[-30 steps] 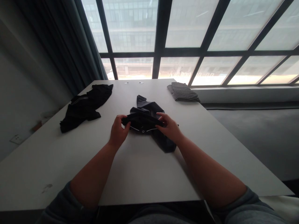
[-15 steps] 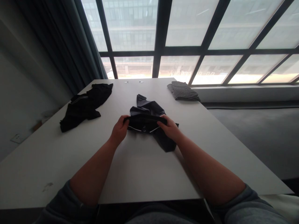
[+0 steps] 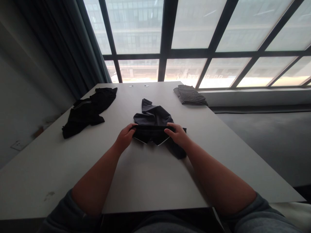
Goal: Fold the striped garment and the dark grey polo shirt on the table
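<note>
The left hand (image 3: pixel 125 137) and right hand (image 3: pixel 177 134) stand apart, each pinching one end of the waistband (image 3: pixel 150 131) of a dark garment (image 3: pixel 154 116) lying on the table (image 3: pixel 145 181). The band runs straight between the hands, and most of the garment spreads from it toward 12 o'clock, with a trailing end (image 3: pixel 176 150) below the right hand at 4 o'clock. A crumpled black garment (image 3: pixel 88 110) lies at 10 o'clock, a folded striped cloth (image 3: pixel 190 95) at 1 o'clock.

Bright window (image 3: pixel 136 29) glare, dim room (image 3: pixel 29 97), curved edges, black cloth (image 3: pixel 152 116) perhaps underexposed
</note>
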Demonstrator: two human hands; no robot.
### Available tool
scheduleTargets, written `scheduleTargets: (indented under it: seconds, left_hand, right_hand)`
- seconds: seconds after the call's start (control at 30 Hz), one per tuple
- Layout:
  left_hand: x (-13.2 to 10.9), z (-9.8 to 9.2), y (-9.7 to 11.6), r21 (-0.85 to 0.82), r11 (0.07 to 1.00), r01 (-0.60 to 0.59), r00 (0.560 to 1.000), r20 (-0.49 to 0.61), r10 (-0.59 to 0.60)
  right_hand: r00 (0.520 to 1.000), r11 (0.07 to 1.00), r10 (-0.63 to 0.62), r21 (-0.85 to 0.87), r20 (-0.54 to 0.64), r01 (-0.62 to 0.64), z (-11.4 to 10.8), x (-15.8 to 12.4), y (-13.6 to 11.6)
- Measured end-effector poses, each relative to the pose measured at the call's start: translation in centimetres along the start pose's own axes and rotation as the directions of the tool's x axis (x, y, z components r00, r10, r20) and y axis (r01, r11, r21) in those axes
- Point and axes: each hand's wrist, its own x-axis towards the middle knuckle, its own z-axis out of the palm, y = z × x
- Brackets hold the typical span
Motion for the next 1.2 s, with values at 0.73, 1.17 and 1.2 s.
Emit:
scheduleTargets:
  seconds: [0.73, 1.17, 1.2]
  left_hand:
    - [0.0, -1.3, 0.9, 0.161, 0.985, -0.063, 0.994, 0.104, 0.047]
    - [0.4, -3.9, 0.5, 0.164, 0.981, -0.106, 0.935, 0.351, 0.042]
    - [0.5, -3.8, 0.2, 0.148, 0.985, -0.082, 0.933, 0.358, 0.024]
  right_hand:
    - [1.0, 0.999, -0.028, 0.028, 0.012, 0.028, -0.6, 0.5, -0.7]
    - [0.994, 0.997, -0.074, -0.015, 0.084, 0.076, -2.3, 0.8, -0.7]
    - [0.99, 0.995, -0.088, -0.037, 0.106, 0.092, -2.5, 0.8, -0.5]
